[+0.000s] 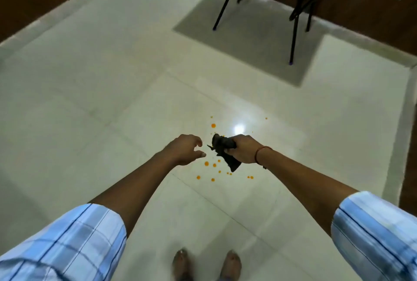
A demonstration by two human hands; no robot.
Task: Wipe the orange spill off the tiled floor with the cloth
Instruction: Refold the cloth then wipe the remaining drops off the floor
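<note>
Left sleeve (67,242): pale blue check, rolled above the elbow, low in the left corner.
Left hand (184,148): out over the floor, empty, fingers curled but apart, thumb and forefinger tips not meeting, pointing toward the cloth and just short of it.
Floor (101,77): glossy white tiles, thin grout lines, grey skirting along the edges, dark wood panels behind.
Feet (206,265): two, bare or in sandals, blurred, at the bottom edge, side by side on the tiles.
Spill (213,125): orange drops scattered on one tile; a larger dot above the cloth, a cluster below and between the two hands, stray specks out to the right. All well ahead of the feet.
Cloth (223,147): dark, crumpled, bunched in the right fist, one tail hanging down. Up in the air over the drops, not on the tiles.
Glare (239,127): bright lamp reflection on the tile, just above the right fist.
Right hand (244,149): clenched tight round the cloth, red thread (262,152) on the wrist.
Stand legs (293,32): thin black metal, on a grey patch of floor at the far side, well apart from the spill.
Right sleeve (374,235): same blue check, rolled up, lower right corner.
</note>
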